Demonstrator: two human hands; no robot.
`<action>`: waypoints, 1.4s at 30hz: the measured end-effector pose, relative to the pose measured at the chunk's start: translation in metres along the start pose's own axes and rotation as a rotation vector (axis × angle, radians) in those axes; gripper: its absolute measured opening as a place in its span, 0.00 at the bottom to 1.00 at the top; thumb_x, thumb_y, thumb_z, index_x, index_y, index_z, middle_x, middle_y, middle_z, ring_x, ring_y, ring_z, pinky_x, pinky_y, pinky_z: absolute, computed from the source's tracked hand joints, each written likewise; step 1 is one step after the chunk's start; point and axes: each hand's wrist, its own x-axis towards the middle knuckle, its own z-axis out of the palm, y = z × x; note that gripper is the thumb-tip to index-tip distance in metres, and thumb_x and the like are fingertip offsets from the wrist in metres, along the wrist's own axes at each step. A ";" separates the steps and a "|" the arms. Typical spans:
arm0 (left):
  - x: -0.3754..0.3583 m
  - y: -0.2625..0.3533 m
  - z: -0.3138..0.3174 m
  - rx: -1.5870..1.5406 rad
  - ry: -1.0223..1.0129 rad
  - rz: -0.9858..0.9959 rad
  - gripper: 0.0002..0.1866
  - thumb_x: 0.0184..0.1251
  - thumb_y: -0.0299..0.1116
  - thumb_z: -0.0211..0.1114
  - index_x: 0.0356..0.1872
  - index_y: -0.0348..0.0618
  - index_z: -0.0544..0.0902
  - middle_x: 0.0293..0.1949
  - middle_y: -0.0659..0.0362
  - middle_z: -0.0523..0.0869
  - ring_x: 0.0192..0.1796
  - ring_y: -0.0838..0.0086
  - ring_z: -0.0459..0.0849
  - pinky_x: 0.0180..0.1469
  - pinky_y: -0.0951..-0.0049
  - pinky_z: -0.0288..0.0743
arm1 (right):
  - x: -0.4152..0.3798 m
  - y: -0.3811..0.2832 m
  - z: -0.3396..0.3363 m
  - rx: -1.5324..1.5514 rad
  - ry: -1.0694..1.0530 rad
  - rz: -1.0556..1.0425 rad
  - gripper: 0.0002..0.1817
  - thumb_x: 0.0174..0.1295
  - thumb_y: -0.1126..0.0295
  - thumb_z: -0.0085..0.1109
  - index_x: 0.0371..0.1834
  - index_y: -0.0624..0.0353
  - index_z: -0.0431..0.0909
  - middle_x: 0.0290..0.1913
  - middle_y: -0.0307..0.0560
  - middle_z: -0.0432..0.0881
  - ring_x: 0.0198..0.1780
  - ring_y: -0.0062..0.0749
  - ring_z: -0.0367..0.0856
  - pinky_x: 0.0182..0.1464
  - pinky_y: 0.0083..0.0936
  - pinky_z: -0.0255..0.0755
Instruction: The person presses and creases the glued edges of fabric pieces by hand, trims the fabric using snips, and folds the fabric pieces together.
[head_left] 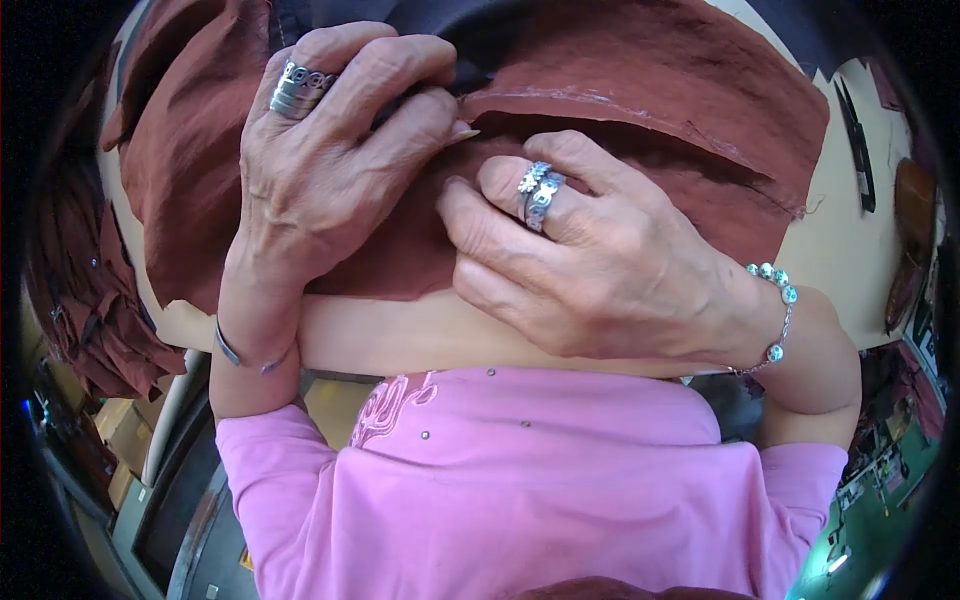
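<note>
cloth (400, 245) beneath curled fingers (487, 232)

Cloth (650, 65) lies on the table (828, 245) across the upper frame; to its right, perhaps scissors (857, 150), upper right

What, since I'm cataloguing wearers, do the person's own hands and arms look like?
The left hand wears wide silver rings and a slim bangle. The right hand wears ornate rings and a thin chain bracelet with green and white beads. Both are ungloved. The pink sleeves stop well above the wrists.
</note>
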 end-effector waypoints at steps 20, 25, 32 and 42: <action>-0.012 0.000 -0.001 -0.125 0.026 0.187 0.09 0.41 0.31 0.68 0.27 0.42 0.84 0.40 0.61 0.84 0.40 0.68 0.82 0.45 0.63 0.75 | -0.005 -0.010 -0.010 0.148 -0.015 0.020 0.11 0.39 0.68 0.58 0.25 0.65 0.77 0.36 0.54 0.82 0.34 0.35 0.80 0.35 0.27 0.75; -0.017 0.012 -0.015 -0.027 -0.021 0.166 0.10 0.39 0.31 0.67 0.27 0.43 0.85 0.40 0.63 0.84 0.39 0.68 0.82 0.44 0.64 0.75 | -0.005 -0.009 -0.013 0.183 -0.035 -0.028 0.13 0.37 0.68 0.59 0.26 0.66 0.78 0.37 0.55 0.82 0.33 0.34 0.80 0.34 0.26 0.74; -0.029 0.013 -0.009 -0.017 0.009 0.122 0.11 0.40 0.33 0.68 0.30 0.45 0.85 0.42 0.64 0.84 0.41 0.69 0.81 0.45 0.65 0.75 | -0.005 -0.009 -0.010 0.154 -0.024 -0.096 0.13 0.37 0.68 0.59 0.25 0.66 0.78 0.36 0.55 0.82 0.32 0.31 0.79 0.33 0.25 0.74; -0.029 0.013 -0.014 -0.053 -0.072 0.009 0.13 0.47 0.33 0.68 0.37 0.50 0.85 0.47 0.65 0.83 0.50 0.69 0.80 0.55 0.62 0.72 | 0.001 0.001 -0.032 0.273 0.019 0.023 0.12 0.50 0.71 0.63 0.39 0.59 0.80 0.41 0.51 0.83 0.36 0.35 0.82 0.37 0.26 0.76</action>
